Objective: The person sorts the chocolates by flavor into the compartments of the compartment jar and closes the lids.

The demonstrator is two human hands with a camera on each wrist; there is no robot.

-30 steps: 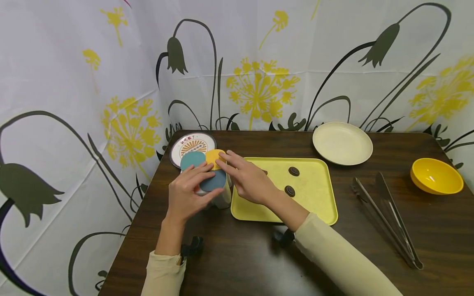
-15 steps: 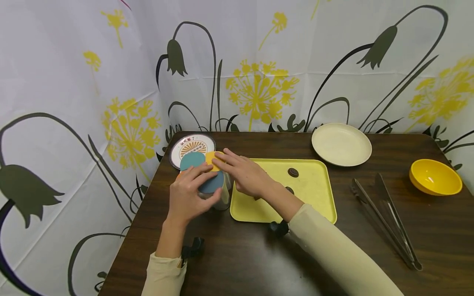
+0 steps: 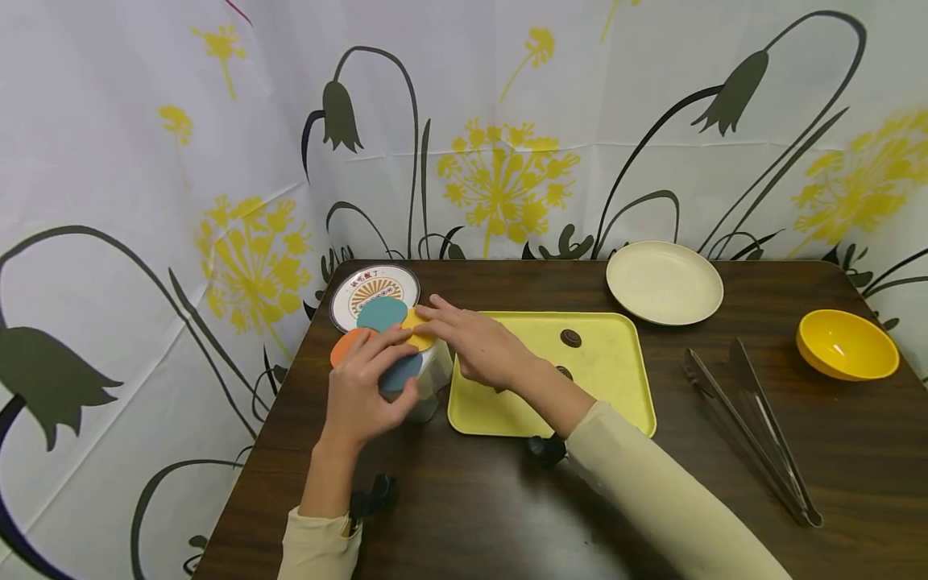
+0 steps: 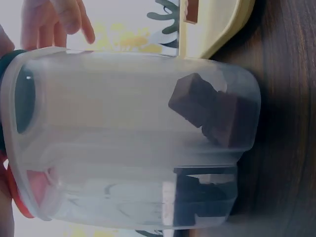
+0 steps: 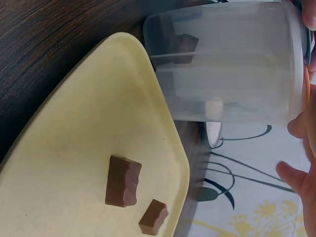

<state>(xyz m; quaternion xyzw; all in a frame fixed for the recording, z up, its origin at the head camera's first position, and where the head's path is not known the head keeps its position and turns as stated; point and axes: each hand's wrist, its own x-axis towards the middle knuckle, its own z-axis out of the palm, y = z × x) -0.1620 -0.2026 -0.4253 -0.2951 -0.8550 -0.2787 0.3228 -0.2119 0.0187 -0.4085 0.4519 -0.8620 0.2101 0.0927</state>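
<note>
A clear plastic canister (image 3: 437, 372) stands at the tray's left, its round lid bearing teal (image 3: 382, 313), yellow, blue (image 3: 401, 374) and orange (image 3: 346, 346) flaps. My left hand (image 3: 362, 395) grips the lid from above, fingers over its top and thumb around the near edge. Stretched across from the right, my right hand (image 3: 489, 350) touches the yellow flap (image 3: 416, 330) and lid rim with its fingertips. Dark chocolate pieces (image 4: 195, 98) lie at the bottom of the canister's separate compartments. More brown chocolate blocks (image 5: 122, 181) sit on the yellow tray (image 3: 612, 354), partly hidden by my right arm.
Behind the canister lies a patterned plate (image 3: 344, 302). A cream plate (image 3: 664, 282) rests at the back right, with a yellow bowl (image 3: 847, 346) farther right. Metal tongs (image 3: 768, 439) lie right of the tray. Round dark chocolates (image 3: 570, 337) are on the tray.
Under my hands the canister has turned clockwise, seen from above. The orange flap has come into view at the left, and the blue flap has swung toward the near side.
</note>
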